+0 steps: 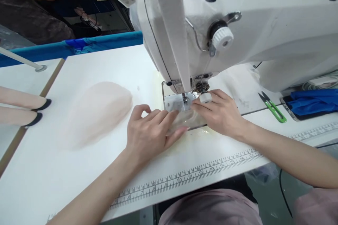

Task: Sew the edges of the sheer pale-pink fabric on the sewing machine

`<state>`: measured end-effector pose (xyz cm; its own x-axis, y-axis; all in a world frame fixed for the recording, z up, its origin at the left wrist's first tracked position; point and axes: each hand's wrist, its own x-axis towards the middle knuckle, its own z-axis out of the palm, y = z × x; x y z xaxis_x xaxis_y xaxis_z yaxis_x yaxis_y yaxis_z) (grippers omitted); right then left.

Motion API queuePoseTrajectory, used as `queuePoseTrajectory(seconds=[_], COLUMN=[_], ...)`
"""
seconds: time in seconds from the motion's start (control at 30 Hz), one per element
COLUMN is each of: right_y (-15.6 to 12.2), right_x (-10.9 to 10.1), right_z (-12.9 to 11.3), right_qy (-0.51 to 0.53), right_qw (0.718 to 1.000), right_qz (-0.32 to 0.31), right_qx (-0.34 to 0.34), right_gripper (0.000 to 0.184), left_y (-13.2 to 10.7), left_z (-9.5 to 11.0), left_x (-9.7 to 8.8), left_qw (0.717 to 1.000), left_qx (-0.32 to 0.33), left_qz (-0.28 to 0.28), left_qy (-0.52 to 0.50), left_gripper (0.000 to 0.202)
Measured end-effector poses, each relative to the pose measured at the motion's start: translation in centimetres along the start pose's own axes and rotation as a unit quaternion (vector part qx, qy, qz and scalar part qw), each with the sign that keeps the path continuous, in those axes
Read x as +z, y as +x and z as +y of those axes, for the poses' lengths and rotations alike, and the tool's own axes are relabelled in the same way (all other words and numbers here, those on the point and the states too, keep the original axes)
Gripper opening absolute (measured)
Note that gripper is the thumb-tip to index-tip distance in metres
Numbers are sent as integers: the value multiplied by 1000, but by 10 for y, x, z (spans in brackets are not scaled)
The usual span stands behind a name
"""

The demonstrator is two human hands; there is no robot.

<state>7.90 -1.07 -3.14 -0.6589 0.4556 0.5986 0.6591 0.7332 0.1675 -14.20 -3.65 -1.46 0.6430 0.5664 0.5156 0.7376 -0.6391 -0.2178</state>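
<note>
A white industrial sewing machine point(253, 24) stands on a white table point(79, 182). My left hand point(150, 130) lies flat with its fingers stretched out, pressing a sheer, pale piece of fabric point(182, 121) in front of the needle plate point(174, 103). My right hand point(221, 112) rests on the same fabric to the right of the presser foot point(185, 99), fingers bent and pinched toward the needle. A white finger guard point(205, 97) sits on one of its fingertips.
A pile of pale pink sheer fabric point(97, 112) lies to the left on the table. Green thread snips point(273, 107) lie at the right, near blue cloth point(314, 102). A ruler strip point(198, 174) runs along the table's front edge. Another person point(29, 3) sits at the far left.
</note>
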Motion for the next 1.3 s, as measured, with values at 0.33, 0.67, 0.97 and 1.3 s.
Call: queuePoseTrajectory(seconds=[0.33, 0.67, 0.97, 1.3], right_y=[3, 2, 3, 2], right_x=[-5, -7, -2, 2], right_z=[-21, -19, -6, 0], right_qy=[64, 55, 27, 20], right_qw=[998, 991, 988, 989], right_qz=[-17, -115, -134, -139], right_qx=[-8, 52, 71, 54], right_gripper=[28, 26, 26, 32], left_y=[-2, -1, -3, 1], left_z=[-15, -11, 0, 12], left_x=[17, 19, 14, 8], left_qw=[993, 991, 994, 992], left_qx=[51, 10, 17, 11], left_qz=[-65, -51, -81, -113], left_qy=[-87, -122, -78, -53], left_gripper=[40, 33, 42, 37])
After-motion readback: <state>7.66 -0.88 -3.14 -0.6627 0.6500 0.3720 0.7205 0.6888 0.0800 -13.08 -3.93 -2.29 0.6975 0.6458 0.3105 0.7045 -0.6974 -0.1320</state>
